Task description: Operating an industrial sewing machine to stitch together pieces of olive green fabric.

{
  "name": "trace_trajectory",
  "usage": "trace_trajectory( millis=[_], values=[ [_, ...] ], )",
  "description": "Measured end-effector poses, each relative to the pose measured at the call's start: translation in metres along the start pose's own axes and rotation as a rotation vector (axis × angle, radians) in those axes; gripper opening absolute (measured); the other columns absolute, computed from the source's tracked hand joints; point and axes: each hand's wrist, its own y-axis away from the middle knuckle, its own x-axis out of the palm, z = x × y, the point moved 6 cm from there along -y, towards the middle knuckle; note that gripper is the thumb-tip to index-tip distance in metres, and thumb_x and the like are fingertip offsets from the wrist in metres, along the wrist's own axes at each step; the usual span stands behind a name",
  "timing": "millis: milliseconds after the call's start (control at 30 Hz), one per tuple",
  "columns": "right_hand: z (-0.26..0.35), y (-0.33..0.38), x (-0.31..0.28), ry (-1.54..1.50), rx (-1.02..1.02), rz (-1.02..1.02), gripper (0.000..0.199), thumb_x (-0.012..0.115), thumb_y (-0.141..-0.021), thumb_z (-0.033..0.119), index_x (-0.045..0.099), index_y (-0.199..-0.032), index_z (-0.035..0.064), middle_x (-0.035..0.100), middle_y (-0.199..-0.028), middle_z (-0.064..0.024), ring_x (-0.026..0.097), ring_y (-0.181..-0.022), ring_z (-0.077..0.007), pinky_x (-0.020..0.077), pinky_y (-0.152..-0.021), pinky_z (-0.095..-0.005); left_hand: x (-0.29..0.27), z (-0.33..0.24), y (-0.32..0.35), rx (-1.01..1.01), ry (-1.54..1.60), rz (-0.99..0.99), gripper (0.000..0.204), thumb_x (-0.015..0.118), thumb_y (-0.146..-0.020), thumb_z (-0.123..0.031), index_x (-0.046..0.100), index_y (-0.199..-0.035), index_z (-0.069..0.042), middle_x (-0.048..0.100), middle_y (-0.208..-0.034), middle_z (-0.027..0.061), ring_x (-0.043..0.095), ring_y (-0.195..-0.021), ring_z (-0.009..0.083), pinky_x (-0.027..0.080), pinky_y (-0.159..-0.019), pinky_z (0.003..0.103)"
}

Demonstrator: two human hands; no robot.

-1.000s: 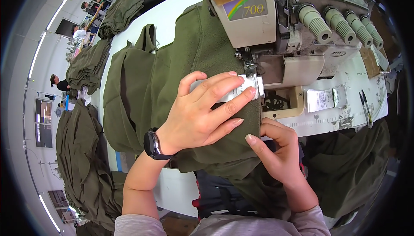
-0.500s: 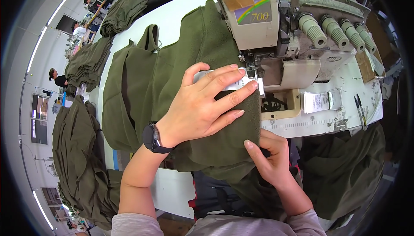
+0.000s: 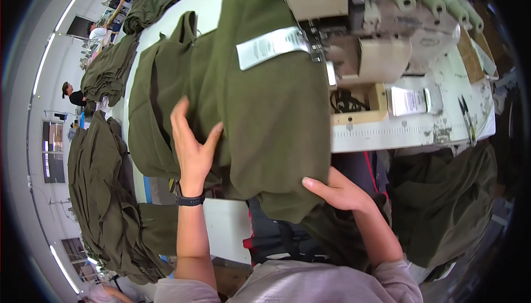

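While the olive green garment is lying across the white tabletop under the sewing machine, both hands are shifting away from the needle. A second ago the left hand was flat over the white label beside the presser foot; now it is sitting lower on the cloth, fingers loosely spread and thumb out, gathering a fold. The right hand is dropping to the garment's near edge, fingers curled under the hanging hem. With the label now lying uncovered well ahead of both hands, the stitching on it looks finished, and the piece seems to be coming off the machine.
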Motion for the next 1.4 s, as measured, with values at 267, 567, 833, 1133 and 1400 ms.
trace_trajectory(
  millis=[267,567,833,1133,1400],
  values=[
    [0.033,0.088,0.042,0.490,-0.009,-0.149,0.018,0.067,-0.087,0.009,0.065,-0.096,-0.0061,0.063,-0.095,-0.0219,0.063,-0.088,-0.0332,0.0495,-0.079,-0.0379,-0.072,0.045,-0.050,0.108,-0.015,-0.158,0.020,0.067,-0.089,-0.012,0.061,-0.104,0.000,0.058,-0.088,0.0105,0.054,-0.079,0.0233,0.044,-0.072,0.030],
    [0.006,0.103,0.060,0.737,-0.211,-0.301,0.016,0.067,-0.081,-0.001,0.065,-0.096,-0.0055,0.062,-0.099,-0.0205,0.062,-0.091,-0.0318,0.0491,-0.082,-0.0356,0.011,-0.150,0.107,-0.095,0.474,0.411,0.027,0.079,-0.074,-0.015,0.063,-0.093,-0.003,0.058,-0.083,0.0080,0.057,-0.068,0.0174,0.047,-0.058,0.028],
    [-0.028,0.107,0.034,-0.315,-0.004,-0.408,0.018,0.067,-0.085,-0.002,0.062,-0.102,-0.0018,0.064,-0.099,-0.0071,0.060,-0.094,-0.0124,0.0474,-0.084,-0.0259,0.011,-0.113,0.169,-0.898,1.362,-0.174,0.025,0.071,-0.079,-0.002,0.061,-0.102,0.002,0.054,-0.078,0.0047,0.051,-0.061,0.0117,0.042,-0.055,0.023],
    [-0.027,0.119,0.029,-0.456,0.034,-0.427,0.017,0.063,-0.090,-0.001,0.061,-0.107,-0.0013,0.061,-0.096,-0.0003,0.052,-0.078,-0.0046,0.0395,-0.070,-0.0184,-0.002,-0.136,0.172,-0.363,0.814,0.096,0.014,0.071,-0.083,0.003,0.065,-0.095,0.007,0.053,-0.076,0.0019,0.043,-0.065,0.0069,0.035,-0.057,0.021],
    [-0.007,0.129,0.034,-0.058,-0.132,-0.453,0.010,0.066,-0.086,-0.006,0.059,-0.080,-0.0091,0.057,-0.082,-0.0042,0.051,-0.082,-0.0082,0.0402,-0.067,-0.0222,0.000,-0.146,0.181,-0.349,0.955,0.140,0.017,0.071,-0.084,0.003,0.067,-0.100,0.007,0.058,-0.079,0.0054,0.049,-0.066,0.0101,0.038,-0.059,0.022]
  ],
)
